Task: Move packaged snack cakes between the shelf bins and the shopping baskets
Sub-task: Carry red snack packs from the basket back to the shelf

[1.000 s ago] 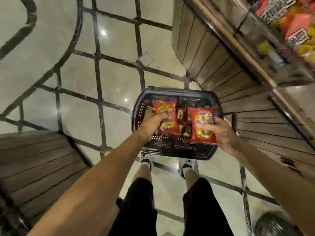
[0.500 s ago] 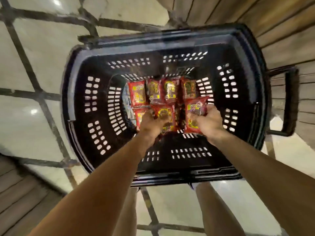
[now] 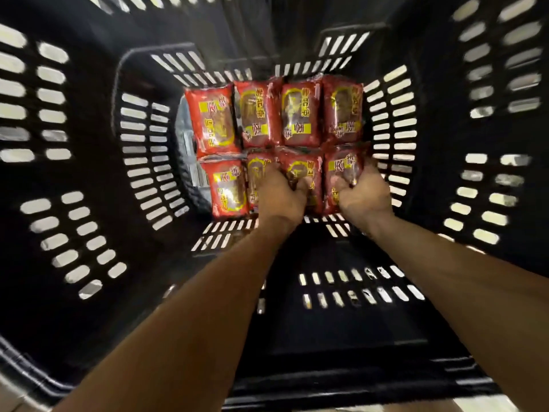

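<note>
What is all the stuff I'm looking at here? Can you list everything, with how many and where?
Shopping basket: one, black plastic with slotted walls, fills nearly the whole view, seen from above.
Snack cake packs: about eight visible, red wrappers with yellow labels, lying in two rows of four on the basket floor; more may be hidden underneath.
Pale packaging: a sliver, greyish, just left of the packs against the basket wall; too little shows to say what it is.
Left hand: one, in the near row, fingers curled on a red pack.
Right hand: one, at the near right corner, fingers curled on the end pack.
Forearms: two, bare, reaching down into the basket.
</note>
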